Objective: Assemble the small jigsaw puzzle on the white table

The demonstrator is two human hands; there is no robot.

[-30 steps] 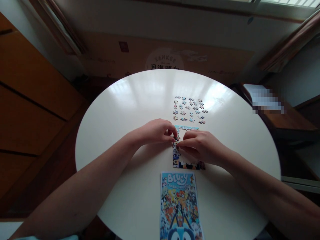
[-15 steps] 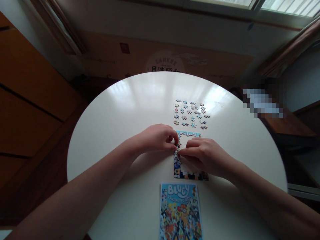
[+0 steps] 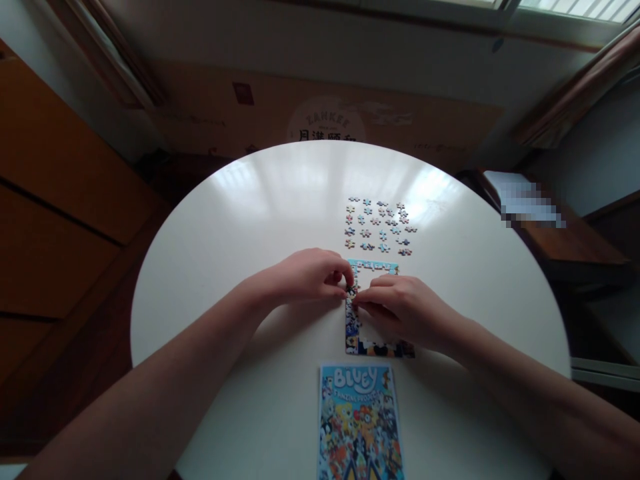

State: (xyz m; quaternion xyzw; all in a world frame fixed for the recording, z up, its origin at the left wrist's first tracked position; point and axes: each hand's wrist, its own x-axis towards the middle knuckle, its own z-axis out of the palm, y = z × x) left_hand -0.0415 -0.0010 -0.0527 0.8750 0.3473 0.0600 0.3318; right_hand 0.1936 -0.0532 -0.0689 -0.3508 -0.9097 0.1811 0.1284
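A jigsaw puzzle frame (image 3: 352, 323) lies flat on the white table, its border pieces joined around a bare middle. My left hand (image 3: 320, 275) is at the left side of this border, thumb and forefinger curled in and pressing on its edge. From the inner side, my right hand (image 3: 405, 307) reaches to the same strip, fingers bunched and fingertips on a puzzle piece there. My fingers partly cover that piece and the frame's right side. Beyond the frame, several loose puzzle pieces (image 3: 375, 221) are spread in rough rows.
A picture sheet marked "Bluey" (image 3: 360, 420) lies nearest me on the round white table (image 3: 200, 240). A brown printed panel (image 3: 200, 113) stands behind the table. On the right is a wooden surface (image 3: 565, 233) with a partly blurred pale item on it.
The whole view has shifted slightly, so everything sits a little further left and up. Both hands stay at the puzzle's left border, with only small finger movement.
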